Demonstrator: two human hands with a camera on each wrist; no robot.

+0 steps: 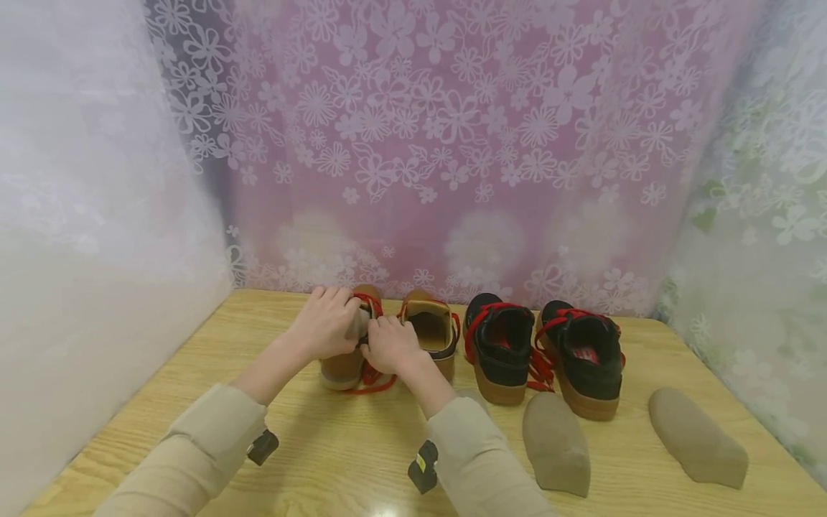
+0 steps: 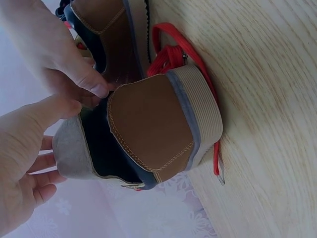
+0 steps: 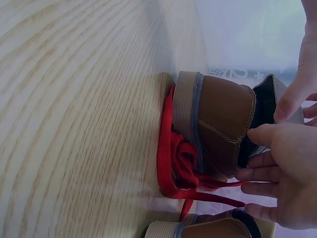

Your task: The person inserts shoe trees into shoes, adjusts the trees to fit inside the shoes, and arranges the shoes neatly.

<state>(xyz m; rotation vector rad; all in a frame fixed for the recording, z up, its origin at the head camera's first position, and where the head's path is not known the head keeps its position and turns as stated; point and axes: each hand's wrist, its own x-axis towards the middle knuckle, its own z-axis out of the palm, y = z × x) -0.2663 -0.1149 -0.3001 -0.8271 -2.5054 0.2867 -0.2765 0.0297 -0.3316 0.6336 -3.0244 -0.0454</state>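
At the left of the row, a brown shoe (image 1: pixel 341 370) stands on the table with its heel toward me. A grey-beige moulded shoe insert (image 2: pixel 74 148) sticks out of its dark-collared opening. My left hand (image 1: pixel 326 323) pinches the insert, thumb on one side and fingers on the other. The right hand (image 1: pixel 393 345) holds the dark collar (image 3: pixel 265 106) of the same shoe between thumb and fingers. The front of the insert is hidden inside the shoe. Red laces (image 3: pixel 171 163) lie loose beside the shoe. A second brown shoe (image 1: pixel 434 330) stands just right, partly behind my right hand.
Two black shoes (image 1: pixel 500 370) with red laces stand to the right. Two similar inserts, one nearer (image 1: pixel 557 445) and one farther right (image 1: pixel 698 439), lie on the wooden table (image 1: pixel 342 467). Another pale piece shows partly behind my right forearm. Flowered curtains (image 1: pixel 452 143) enclose the table.
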